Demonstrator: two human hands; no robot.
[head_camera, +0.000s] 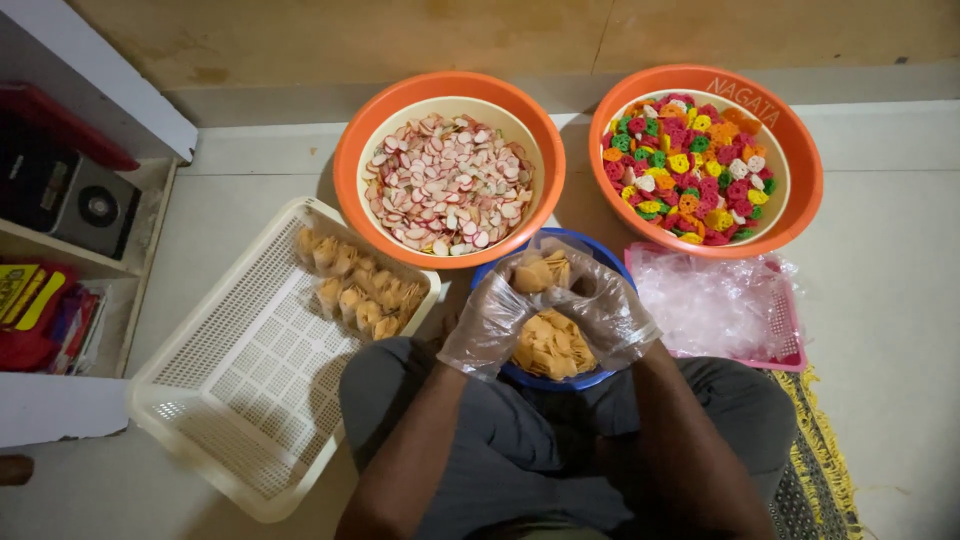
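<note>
Both hands wear thin clear plastic gloves. My left hand (490, 315) and my right hand (605, 305) meet above a blue bowl (498, 268) of pale orange crackers (550, 345). Together they hold a small clear bag of the same crackers (540, 272). To the left, a white perforated tray (230, 400) holds two short rows of filled cracker bags (355, 285) at its far end.
An orange tub of pink-and-white slices (448, 185) stands ahead; another orange tub (800, 170) with multicoloured crackers stands to its right. A pink tray of empty clear bags (715, 300) lies right. A white shelf unit (70, 200) is at left. My crossed legs (480, 440) fill the foreground.
</note>
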